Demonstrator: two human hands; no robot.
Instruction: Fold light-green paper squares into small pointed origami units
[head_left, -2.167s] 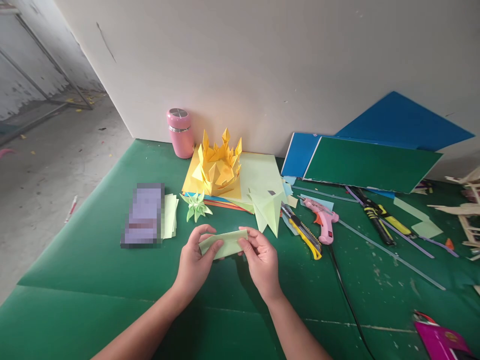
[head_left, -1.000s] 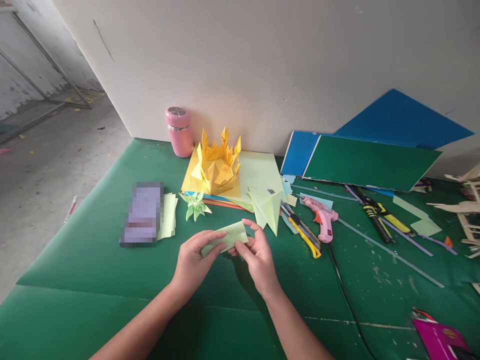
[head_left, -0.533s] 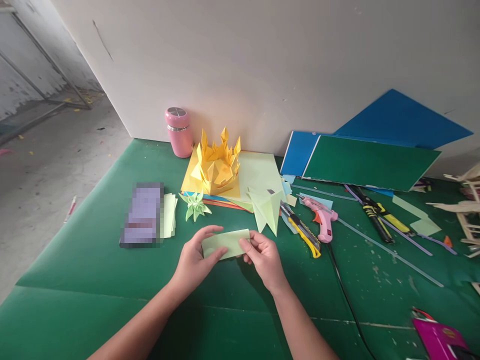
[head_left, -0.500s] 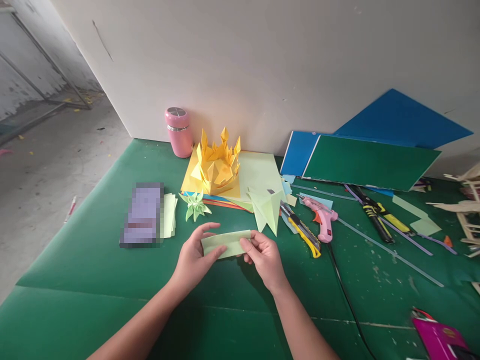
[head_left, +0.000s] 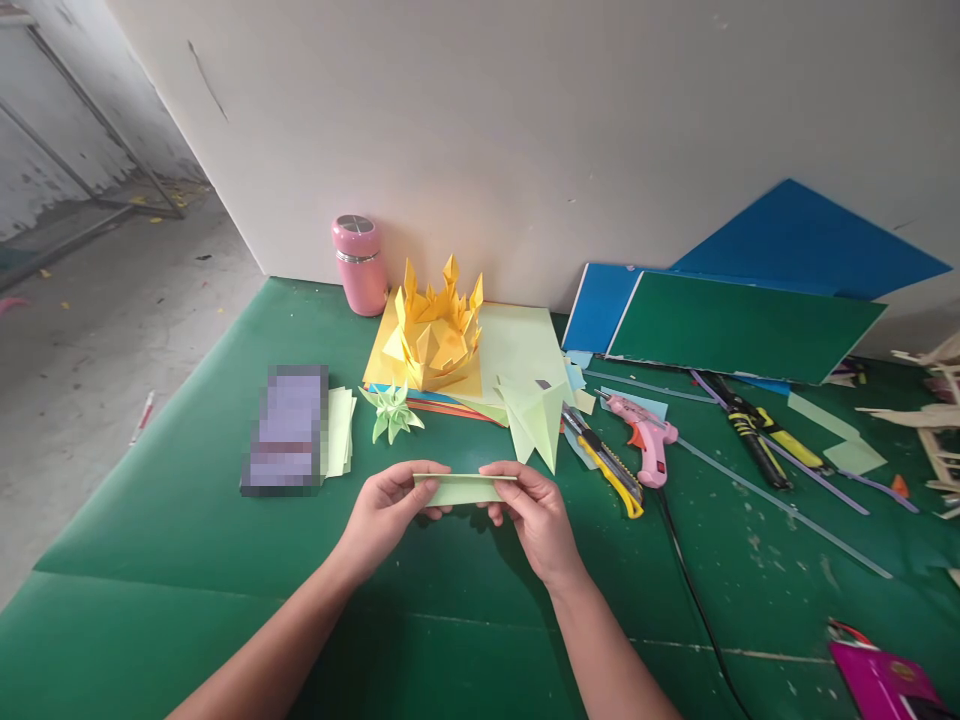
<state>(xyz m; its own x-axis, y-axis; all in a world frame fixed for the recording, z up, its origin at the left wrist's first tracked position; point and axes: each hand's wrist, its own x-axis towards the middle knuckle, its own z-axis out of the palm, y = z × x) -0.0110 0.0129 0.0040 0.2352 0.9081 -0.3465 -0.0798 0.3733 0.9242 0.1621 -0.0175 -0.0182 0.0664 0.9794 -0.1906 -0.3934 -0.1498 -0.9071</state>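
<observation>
A light green paper strip (head_left: 461, 488), folded along its length, hangs a little above the green table cover (head_left: 187, 520). My left hand (head_left: 386, 515) pinches its left end and my right hand (head_left: 536, 515) pinches its right end, fingers closed on the paper. Its upper edge faces me as a thin line. Just beyond it lie a small green folded paper flower (head_left: 391, 412) and a pointed light green folded piece (head_left: 534, 418).
A yellow paper crown (head_left: 437, 328) sits on coloured sheets by the wall, beside a pink flask (head_left: 360, 264). A utility knife (head_left: 606, 465), a pink glue gun (head_left: 645, 440) with its black cord, and blue and green boards (head_left: 735, 325) lie to the right. Light green slips (head_left: 341, 430) lie left.
The strip has been folded narrower and turned flatter, so its top edge now shows. Both hands moved slightly lower and keep hold of its ends.
</observation>
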